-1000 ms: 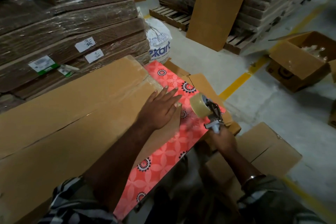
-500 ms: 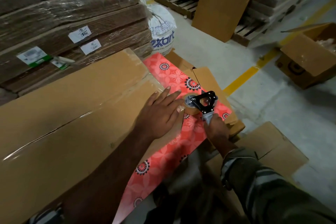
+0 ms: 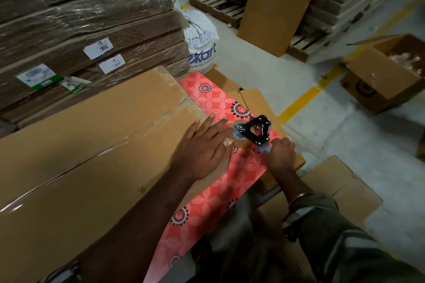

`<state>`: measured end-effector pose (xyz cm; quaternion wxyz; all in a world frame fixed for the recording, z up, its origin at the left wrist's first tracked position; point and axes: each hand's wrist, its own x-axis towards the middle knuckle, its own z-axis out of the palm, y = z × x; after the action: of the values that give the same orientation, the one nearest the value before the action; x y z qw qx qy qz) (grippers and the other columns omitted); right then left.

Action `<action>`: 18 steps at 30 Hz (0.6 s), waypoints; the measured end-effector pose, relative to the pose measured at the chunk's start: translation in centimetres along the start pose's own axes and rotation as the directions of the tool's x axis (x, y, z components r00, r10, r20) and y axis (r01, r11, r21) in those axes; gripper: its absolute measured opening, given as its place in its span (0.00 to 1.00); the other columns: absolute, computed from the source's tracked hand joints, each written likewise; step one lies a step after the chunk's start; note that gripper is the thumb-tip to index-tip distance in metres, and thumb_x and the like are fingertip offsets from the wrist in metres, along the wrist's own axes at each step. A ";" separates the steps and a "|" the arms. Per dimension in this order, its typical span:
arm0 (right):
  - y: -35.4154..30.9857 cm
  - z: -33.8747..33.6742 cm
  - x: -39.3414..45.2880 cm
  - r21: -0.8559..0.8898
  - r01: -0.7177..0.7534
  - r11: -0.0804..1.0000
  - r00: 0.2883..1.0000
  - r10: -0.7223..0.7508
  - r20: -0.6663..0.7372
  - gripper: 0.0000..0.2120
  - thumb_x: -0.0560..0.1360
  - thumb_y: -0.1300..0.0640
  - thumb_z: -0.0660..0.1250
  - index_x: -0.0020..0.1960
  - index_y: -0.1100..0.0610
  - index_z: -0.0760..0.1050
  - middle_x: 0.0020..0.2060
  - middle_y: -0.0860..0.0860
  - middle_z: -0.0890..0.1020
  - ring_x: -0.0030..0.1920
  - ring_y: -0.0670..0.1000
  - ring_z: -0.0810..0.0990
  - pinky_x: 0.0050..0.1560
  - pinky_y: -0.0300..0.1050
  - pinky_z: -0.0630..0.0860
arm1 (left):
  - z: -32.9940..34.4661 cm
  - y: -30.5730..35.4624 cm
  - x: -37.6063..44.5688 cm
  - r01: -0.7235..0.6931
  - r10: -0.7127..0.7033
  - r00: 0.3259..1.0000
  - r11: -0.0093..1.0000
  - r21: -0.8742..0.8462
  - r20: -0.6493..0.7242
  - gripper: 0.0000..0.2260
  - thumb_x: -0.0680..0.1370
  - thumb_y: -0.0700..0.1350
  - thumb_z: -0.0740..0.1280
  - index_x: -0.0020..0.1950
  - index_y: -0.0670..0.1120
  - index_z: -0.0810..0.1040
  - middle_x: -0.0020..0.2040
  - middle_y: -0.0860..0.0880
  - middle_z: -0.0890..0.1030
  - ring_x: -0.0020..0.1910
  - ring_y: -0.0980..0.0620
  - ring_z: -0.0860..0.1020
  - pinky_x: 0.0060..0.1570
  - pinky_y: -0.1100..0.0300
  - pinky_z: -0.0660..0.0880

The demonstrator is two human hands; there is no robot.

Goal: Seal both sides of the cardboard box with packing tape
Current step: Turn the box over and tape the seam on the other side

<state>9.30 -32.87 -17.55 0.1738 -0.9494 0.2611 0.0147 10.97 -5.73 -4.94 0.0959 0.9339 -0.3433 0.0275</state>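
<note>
A long flat cardboard box (image 3: 87,145) lies across the left of the view, with clear tape along its middle seam. My left hand (image 3: 202,147) presses flat on the box's right end, fingers spread, its fingertips touching the tape roll. My right hand (image 3: 279,156) grips the grey handle of a black tape dispenser (image 3: 255,133), which lies against the box's right end over the red flowered sheet (image 3: 207,190). The brown tape roll (image 3: 239,138) sits in the dispenser beside my left fingers.
Wrapped stacks of flat cardboard (image 3: 80,30) rise behind the box. A white sack (image 3: 200,41) stands by them. An open carton (image 3: 388,73) sits at the right past a yellow floor line (image 3: 303,99). Flat cardboard (image 3: 340,190) lies near my right arm.
The tape dispenser came down from mid-air onto the box's right end, beside my left fingers. My left hand stayed pressed on the box. The camera moved closer.
</note>
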 end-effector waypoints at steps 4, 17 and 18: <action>-4.0 -4.8 -5.7 0.465 0.379 0.800 0.908 -0.225 -0.353 0.07 0.77 0.64 0.67 0.53 0.58 0.81 0.51 0.54 0.81 0.56 0.57 0.78 0.52 0.46 0.71 | -0.3 -0.3 0.3 0.076 -0.091 0.994 0.976 -0.206 -0.060 0.28 0.86 0.52 0.54 0.85 0.51 0.53 0.85 0.53 0.54 0.84 0.53 0.52 0.82 0.49 0.53; -11.8 -7.1 -13.7 0.257 0.592 0.764 0.806 -0.554 -0.209 0.22 0.85 0.53 0.57 0.77 0.58 0.69 0.74 0.56 0.74 0.76 0.52 0.67 0.77 0.37 0.51 | 0.0 -0.4 0.0 0.180 -0.211 0.972 0.950 -0.257 -0.102 0.29 0.79 0.47 0.51 0.80 0.41 0.67 0.82 0.44 0.65 0.82 0.44 0.63 0.80 0.47 0.60; -12.2 -7.3 -13.3 0.237 0.591 0.771 0.807 -0.561 -0.187 0.21 0.85 0.54 0.57 0.76 0.58 0.70 0.73 0.56 0.74 0.75 0.54 0.68 0.76 0.39 0.54 | 0.0 -0.4 -0.1 0.184 -0.224 0.968 0.941 -0.283 -0.115 0.29 0.79 0.44 0.53 0.80 0.40 0.68 0.81 0.44 0.66 0.81 0.44 0.64 0.80 0.47 0.60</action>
<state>3.46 -19.07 -5.17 0.2903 -0.9479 -0.0344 -0.1269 11.21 -5.37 -5.00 0.2496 0.9381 -0.2371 0.0383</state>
